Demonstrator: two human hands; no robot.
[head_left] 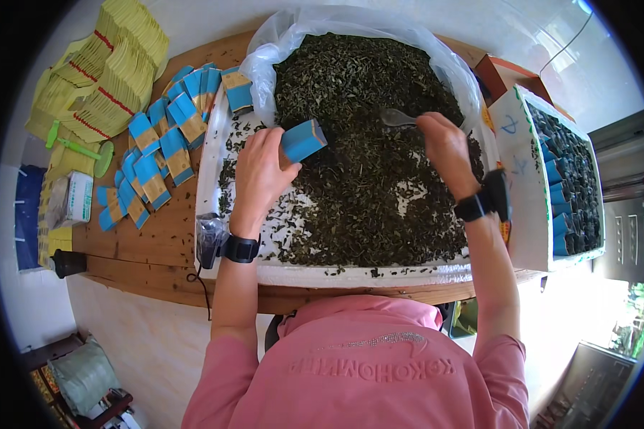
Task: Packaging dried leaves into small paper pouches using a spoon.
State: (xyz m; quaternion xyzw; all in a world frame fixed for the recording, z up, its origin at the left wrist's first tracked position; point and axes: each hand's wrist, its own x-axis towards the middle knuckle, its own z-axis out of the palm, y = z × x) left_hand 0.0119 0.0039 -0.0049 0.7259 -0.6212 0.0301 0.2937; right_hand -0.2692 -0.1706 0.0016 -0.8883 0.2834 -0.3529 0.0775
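My left hand [262, 170] grips a blue and brown paper packet [304, 140] over the left side of the pile. Its inside is hidden from this angle. In my right hand [444, 145] is a clear plastic spoon [397, 117], its bowl over the dark dried leaves [354, 177]. The leaves look like loose tea and cover much of a white foam tray [279, 274]. Behind, more leaves spill from an open clear plastic bag [261, 67].
Several blue and brown packets [153, 179] lie heaped at left, before stacks of yellow paper [112, 80]. A green plastic tool [80, 150] rests there. At right, a white foam box [528, 214] holds rows of packets filled with dark leaves [574, 198]. The wooden table [134, 249] has scattered leaf bits.
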